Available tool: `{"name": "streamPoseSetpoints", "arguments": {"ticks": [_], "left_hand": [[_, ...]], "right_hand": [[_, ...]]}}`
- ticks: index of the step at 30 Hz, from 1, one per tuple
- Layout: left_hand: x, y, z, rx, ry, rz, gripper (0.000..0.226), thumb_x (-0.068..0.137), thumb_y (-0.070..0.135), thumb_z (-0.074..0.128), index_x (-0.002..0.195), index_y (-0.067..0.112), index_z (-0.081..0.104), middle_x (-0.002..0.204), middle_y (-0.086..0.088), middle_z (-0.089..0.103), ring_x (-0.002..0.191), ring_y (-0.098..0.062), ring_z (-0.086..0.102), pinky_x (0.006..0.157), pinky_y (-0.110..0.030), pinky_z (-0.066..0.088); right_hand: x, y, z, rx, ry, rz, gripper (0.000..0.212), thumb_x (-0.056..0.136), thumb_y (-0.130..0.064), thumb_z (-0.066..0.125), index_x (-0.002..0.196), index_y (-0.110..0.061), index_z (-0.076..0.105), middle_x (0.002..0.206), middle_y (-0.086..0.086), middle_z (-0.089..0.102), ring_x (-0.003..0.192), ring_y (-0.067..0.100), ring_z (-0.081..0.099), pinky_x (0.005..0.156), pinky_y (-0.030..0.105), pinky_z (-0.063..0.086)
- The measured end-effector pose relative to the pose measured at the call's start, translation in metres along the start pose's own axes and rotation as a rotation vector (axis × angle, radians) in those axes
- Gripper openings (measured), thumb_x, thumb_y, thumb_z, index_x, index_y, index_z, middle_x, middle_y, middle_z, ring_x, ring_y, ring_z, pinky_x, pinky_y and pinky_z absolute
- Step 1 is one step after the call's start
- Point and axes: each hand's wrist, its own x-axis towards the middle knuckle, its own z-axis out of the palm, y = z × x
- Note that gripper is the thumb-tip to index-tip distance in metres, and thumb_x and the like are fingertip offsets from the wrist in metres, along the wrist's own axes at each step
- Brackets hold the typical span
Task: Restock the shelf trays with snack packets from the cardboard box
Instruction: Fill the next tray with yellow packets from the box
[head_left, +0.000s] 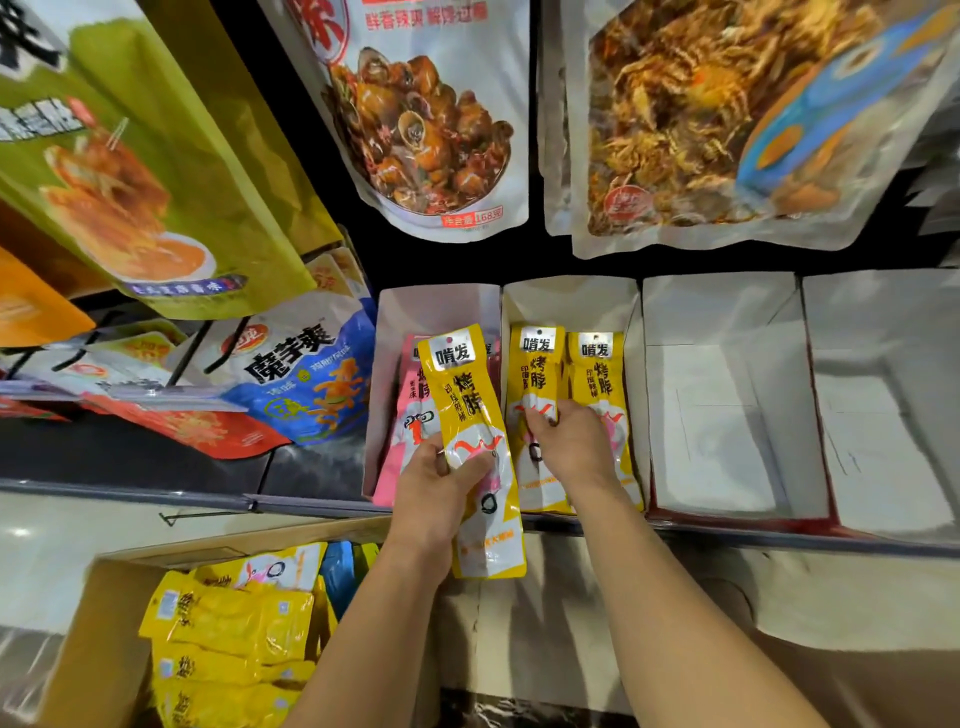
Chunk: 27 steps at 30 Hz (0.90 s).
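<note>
Bright, even overhead light; glare on the glossy floor (21, 532), wide-angle bending and softness toward edges.

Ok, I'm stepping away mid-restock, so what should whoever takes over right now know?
Left hand holds a long yellow plastic snack packet over the leftmost white cardboard tray, which holds pink packets.
Right hand grips a second yellow packet, beside a third yellow packet, in the second tray.
Done: those two are in.
Left: seat the held packet, fill the two right-hand trays, which show no packets; spare yellow packets sit in the brown cardboard box.
</note>
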Motion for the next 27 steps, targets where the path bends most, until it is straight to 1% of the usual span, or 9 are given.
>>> {"name": "streamPoseSetpoints", "arguments": {"ticks": [4, 7, 11, 13, 16, 17, 20, 25, 27], "left_hand": [[-0.003, 0.004, 0.007, -0.003, -0.013, 0.0, 0.02, 0.091, 0.014, 0.071, 0.11, 0.019, 0.065, 0.094, 0.0, 0.078, 0.081, -0.021, 0.076, 0.058, -0.029, 0.06], [-0.004, 0.006, 0.014, 0.0, -0.021, 0.0, 0.025, 0.09, 0.015, 0.072, 0.114, 0.018, 0.064, 0.097, -0.002, 0.077, 0.082, -0.022, 0.076, 0.062, -0.034, 0.062], [-0.007, 0.005, 0.026, 0.011, -0.037, 0.004, 0.025, 0.088, 0.013, 0.073, 0.112, 0.018, 0.065, 0.1, -0.009, 0.076, 0.086, -0.027, 0.075, 0.074, -0.046, 0.062], [-0.009, 0.003, 0.031, 0.019, -0.053, 0.005, 0.023, 0.088, 0.013, 0.074, 0.109, 0.018, 0.066, 0.101, -0.012, 0.076, 0.09, -0.031, 0.074, 0.082, -0.055, 0.059], [-0.008, -0.001, 0.038, 0.049, -0.067, 0.007, 0.025, 0.085, 0.016, 0.077, 0.109, 0.02, 0.068, 0.103, -0.018, 0.073, 0.092, -0.036, 0.073, 0.083, -0.061, 0.057], [-0.007, -0.001, 0.04, 0.063, -0.07, 0.01, 0.028, 0.083, 0.02, 0.079, 0.109, 0.021, 0.068, 0.104, -0.02, 0.072, 0.093, -0.037, 0.073, 0.083, -0.061, 0.056], [0.002, -0.002, 0.051, 0.145, -0.091, 0.023, 0.037, 0.071, 0.036, 0.082, 0.105, 0.028, 0.069, 0.106, -0.025, 0.068, 0.093, -0.039, 0.072, 0.084, -0.061, 0.057], [0.03, 0.001, 0.075, 0.292, -0.058, 0.049, 0.024, 0.08, 0.022, 0.081, 0.1, 0.021, 0.068, 0.091, -0.015, 0.072, 0.083, -0.033, 0.074, 0.078, -0.057, 0.059], [0.042, 0.003, 0.087, 0.343, -0.052, 0.079, 0.025, 0.082, 0.017, 0.08, 0.1, 0.01, 0.064, 0.079, -0.01, 0.066, 0.077, -0.029, 0.07, 0.076, -0.044, 0.06]], "right_hand": [[-0.012, -0.004, -0.027, -0.064, 0.217, -0.098, 0.041, 0.1, -0.04, 0.055, 0.132, -0.015, 0.062, 0.12, 0.006, 0.062, 0.115, 0.025, 0.056, 0.094, 0.038, 0.05], [-0.017, 0.006, -0.049, -0.003, 0.438, -0.122, 0.038, 0.1, -0.031, 0.056, 0.134, -0.016, 0.06, 0.125, 0.005, 0.058, 0.118, 0.025, 0.05, 0.098, 0.041, 0.048], [-0.015, 0.036, -0.07, -0.053, 0.366, 0.089, 0.05, 0.101, -0.032, 0.053, 0.145, -0.012, 0.047, 0.14, 0.014, 0.05, 0.131, 0.031, 0.042, 0.107, 0.045, 0.04], [-0.018, 0.051, -0.07, -0.018, 0.311, 0.123, 0.044, 0.103, -0.038, 0.047, 0.14, -0.016, 0.053, 0.139, 0.011, 0.053, 0.131, 0.029, 0.045, 0.104, 0.043, 0.042], [-0.025, 0.063, -0.065, 0.089, 0.25, 0.05, 0.032, 0.106, -0.043, 0.037, 0.101, -0.029, 0.065, 0.099, 0.002, 0.068, 0.1, 0.023, 0.062, 0.077, 0.033, 0.048], [-0.026, 0.063, -0.066, 0.112, 0.245, 0.04, 0.034, 0.107, -0.041, 0.037, 0.099, -0.027, 0.067, 0.092, -0.001, 0.067, 0.091, 0.018, 0.061, 0.074, 0.03, 0.046], [-0.027, 0.06, -0.07, 0.133, 0.256, 0.057, 0.037, 0.108, -0.037, 0.04, 0.113, -0.018, 0.071, 0.095, 0.0, 0.063, 0.086, 0.01, 0.051, 0.075, 0.023, 0.039], [-0.022, 0.069, -0.063, 0.089, 0.28, 0.064, 0.039, 0.107, -0.041, 0.038, 0.123, -0.021, 0.069, 0.097, 0.0, 0.059, 0.092, 0.019, 0.058, 0.074, 0.027, 0.04], [-0.018, 0.075, -0.06, 0.067, 0.285, 0.065, 0.041, 0.106, -0.043, 0.037, 0.127, -0.024, 0.067, 0.102, 0.0, 0.06, 0.096, 0.02, 0.06, 0.077, 0.028, 0.043]]}}
